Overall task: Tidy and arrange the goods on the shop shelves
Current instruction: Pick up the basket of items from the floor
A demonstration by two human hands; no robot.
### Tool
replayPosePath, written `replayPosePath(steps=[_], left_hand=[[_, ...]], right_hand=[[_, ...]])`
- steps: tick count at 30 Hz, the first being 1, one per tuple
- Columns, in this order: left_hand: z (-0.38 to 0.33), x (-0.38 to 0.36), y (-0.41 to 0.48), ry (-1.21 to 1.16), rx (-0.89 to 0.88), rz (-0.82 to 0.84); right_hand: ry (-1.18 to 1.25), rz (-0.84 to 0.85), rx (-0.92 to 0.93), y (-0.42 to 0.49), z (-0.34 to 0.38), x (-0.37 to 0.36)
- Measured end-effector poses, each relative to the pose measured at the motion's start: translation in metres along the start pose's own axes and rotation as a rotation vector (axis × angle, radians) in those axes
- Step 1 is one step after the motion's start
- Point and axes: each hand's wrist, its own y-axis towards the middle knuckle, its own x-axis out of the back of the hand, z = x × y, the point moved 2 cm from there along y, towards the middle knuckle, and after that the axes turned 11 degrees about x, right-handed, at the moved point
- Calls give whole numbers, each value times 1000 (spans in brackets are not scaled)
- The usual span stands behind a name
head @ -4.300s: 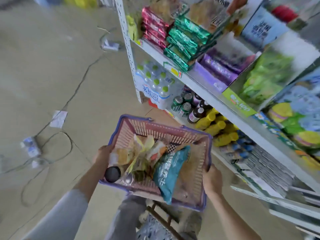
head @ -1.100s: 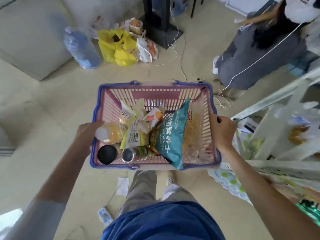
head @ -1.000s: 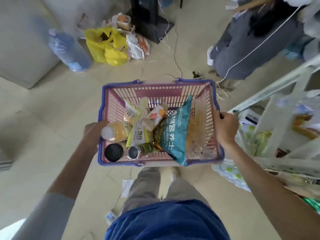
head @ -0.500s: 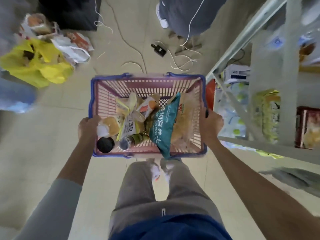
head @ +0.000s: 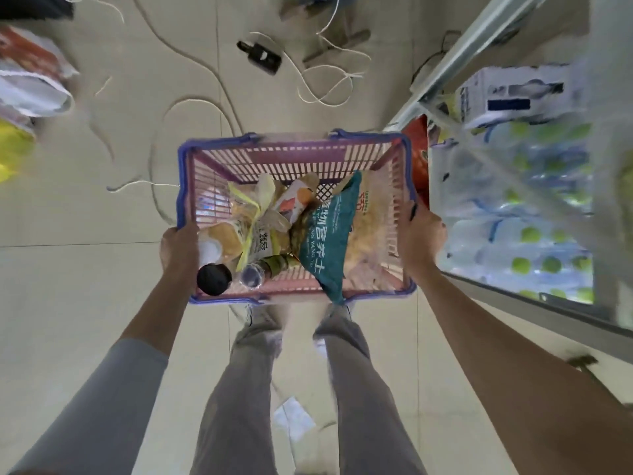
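over the aisle floor, l hand (head: 178, 248) clamps the basket (head: 291, 156) by its left rim; teal bag (head: 325, 241) pokes past the near rim; r hand (head: 423, 234) clamps the right rim. basket hangs mid-air btwn them. a tilt could tip the bag out, imo; loose cables (head: 219, 80) ahead = trip risk. pale tiles (head: 68, 286), shelf (head: 534, 303) w/ water packs (head: 520, 207) at right.
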Motion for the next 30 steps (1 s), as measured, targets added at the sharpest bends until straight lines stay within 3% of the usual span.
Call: replayPosePath(steps=[8,13,19,30], left_hand=[[16,-83,84,-15,-33,4],[28,-121,131,36,-1,-25],[53,-162,169,46,28,-60],[56,-219,177,-77,114,-85]], right_hand=[[8,83,102,41,-20,-116],[-41,179,75,62,-12,-165],[-69,329,31,83,4,-214],[-168,444,50,132,-9,-260]])
